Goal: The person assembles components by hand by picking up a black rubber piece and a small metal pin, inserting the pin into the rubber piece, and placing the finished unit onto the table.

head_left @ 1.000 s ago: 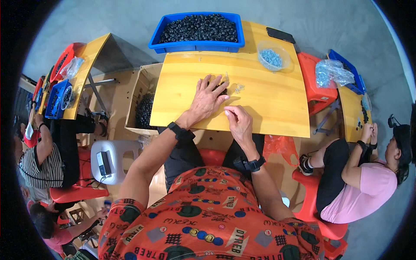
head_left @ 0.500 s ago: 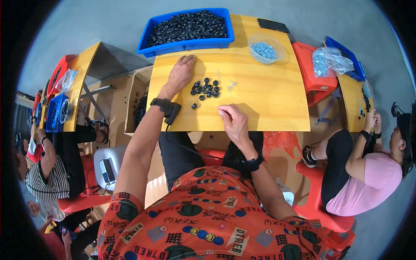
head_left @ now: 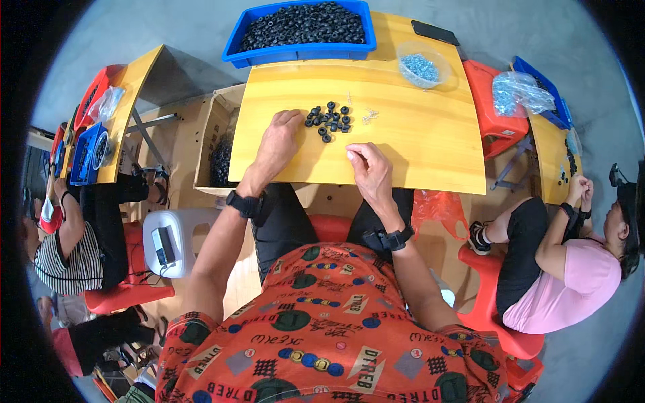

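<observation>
Black ring-like pieces (head_left: 334, 125) are lying at upper centre; I am holding the left hand (head_left: 277, 142) curled left of them and the right hand (head_left: 371, 172) lower right, whether gripping anything I cannot tell; low, light fingers are probably scattering them least; openings are facing mixed ways, sharing no long axis

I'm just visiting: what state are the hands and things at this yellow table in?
Black ring-shaped parts: loosely clustered.
Left hand: fingers bent, beside that cluster.
Right hand: fingers curled; contents unclear.
Small clear pieces: loose, scattered.
Blue tray: open, heaped with similar black parts.
Clear round tub: open, partly filled.
Black phone: lying flat.
Cardboard box: open.
Red plastic bag: crumpled.
</observation>
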### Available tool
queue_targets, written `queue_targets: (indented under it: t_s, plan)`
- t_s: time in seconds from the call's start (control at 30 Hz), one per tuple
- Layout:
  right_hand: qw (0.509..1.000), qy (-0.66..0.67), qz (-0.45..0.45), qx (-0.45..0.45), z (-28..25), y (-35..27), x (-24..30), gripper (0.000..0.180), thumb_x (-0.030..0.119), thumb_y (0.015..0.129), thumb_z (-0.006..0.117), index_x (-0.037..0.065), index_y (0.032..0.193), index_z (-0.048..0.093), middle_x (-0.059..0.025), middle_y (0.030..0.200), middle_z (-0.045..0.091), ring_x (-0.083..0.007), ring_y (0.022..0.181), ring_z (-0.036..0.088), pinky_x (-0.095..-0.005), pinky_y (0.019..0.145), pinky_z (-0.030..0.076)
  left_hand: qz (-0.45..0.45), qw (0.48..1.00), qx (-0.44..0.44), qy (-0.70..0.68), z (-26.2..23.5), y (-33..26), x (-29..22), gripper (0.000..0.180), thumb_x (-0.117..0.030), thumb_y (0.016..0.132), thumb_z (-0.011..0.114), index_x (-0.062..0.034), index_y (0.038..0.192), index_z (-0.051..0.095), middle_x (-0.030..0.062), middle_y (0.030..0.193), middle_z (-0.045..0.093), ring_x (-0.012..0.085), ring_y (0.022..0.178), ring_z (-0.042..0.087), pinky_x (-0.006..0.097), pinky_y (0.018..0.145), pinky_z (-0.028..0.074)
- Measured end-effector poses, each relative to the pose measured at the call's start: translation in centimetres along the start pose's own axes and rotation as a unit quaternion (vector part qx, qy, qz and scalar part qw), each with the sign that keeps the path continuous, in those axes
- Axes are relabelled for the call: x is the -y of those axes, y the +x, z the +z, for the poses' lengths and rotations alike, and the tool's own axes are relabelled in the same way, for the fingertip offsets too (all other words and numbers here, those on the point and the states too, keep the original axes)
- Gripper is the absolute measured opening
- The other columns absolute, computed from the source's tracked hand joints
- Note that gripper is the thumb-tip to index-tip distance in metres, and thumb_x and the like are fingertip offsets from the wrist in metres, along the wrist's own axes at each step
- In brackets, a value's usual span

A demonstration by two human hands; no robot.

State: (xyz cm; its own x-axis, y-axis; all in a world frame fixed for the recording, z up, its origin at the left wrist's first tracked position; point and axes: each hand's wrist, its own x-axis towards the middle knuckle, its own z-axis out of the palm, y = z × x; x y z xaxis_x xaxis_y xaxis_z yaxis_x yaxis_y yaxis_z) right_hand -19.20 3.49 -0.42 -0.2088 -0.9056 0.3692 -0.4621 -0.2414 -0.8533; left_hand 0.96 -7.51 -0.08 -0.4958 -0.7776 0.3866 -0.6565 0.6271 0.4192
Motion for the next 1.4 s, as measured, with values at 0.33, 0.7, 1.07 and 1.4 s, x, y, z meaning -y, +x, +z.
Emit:
queue_targets:
  t_s: [0.33, 0.7, 1.07, 1.4]
  plan:
    - [0.996, -0.084, -0.037, 0.015, 2.4, 2.1, 1.6, 0.016, 0.009, 0.082, 0.067, 0.003, 0.097, 0.063, -0.0122, 0.087, 0.064, -0.0297, 0.079, 0.064, -0.0376, 0.069, 0.05, -0.086, 0.976, -0.094, -0.176, 0.3, -3.2, -1.9, 0.033, 0.01, 0.083, 0.052, 0.0024, 0.114, 0.063, 0.0205, 0.121, 0.06, 0.0358, 0.112, 0.059, 0.038, 0.095, 0.049]
    - [0.999, 0.014, -0.03, 0.018, 3.3, 1.9, 1.0, 0.019, 0.008, 0.08, 0.071, 0.003, 0.098, 0.066, -0.0102, 0.088, 0.065, -0.0217, 0.076, 0.063, -0.0302, 0.067, 0.05, -0.129, 0.943, -0.208, -0.224, -0.6, -3.9, -3.8, 0.021, 0.001, 0.085, 0.063, 0.0006, 0.106, 0.066, 0.013, 0.099, 0.066, 0.0224, 0.088, 0.064, 0.031, 0.078, 0.052]
    - [0.989, -0.025, -0.12, 0.078, 3.3, -0.6, 3.1, 0.025, -0.001, 0.082, 0.065, 0.001, 0.106, 0.063, -0.0138, 0.089, 0.066, -0.0242, 0.078, 0.065, -0.0337, 0.069, 0.052, -0.323, 0.796, -0.057, -0.508, 0.7, -6.8, -5.4, 0.025, -0.007, 0.085, 0.07, 0.0039, 0.107, 0.066, 0.0075, 0.094, 0.069, 0.0121, 0.086, 0.063, 0.026, 0.079, 0.052]
    - [0.981, -0.117, -0.117, 0.104, 7.1, 3.7, 3.1, 0.023, 0.003, 0.086, 0.057, 0.002, 0.108, 0.062, -0.0169, 0.093, 0.059, -0.0344, 0.08, 0.064, -0.0429, 0.067, 0.052, -0.331, 0.802, -0.163, -0.47, -1.0, -7.9, -2.8, 0.022, -0.003, 0.084, 0.07, 0.0017, 0.106, 0.068, 0.0026, 0.092, 0.066, 0.0093, 0.082, 0.06, 0.023, 0.079, 0.049]
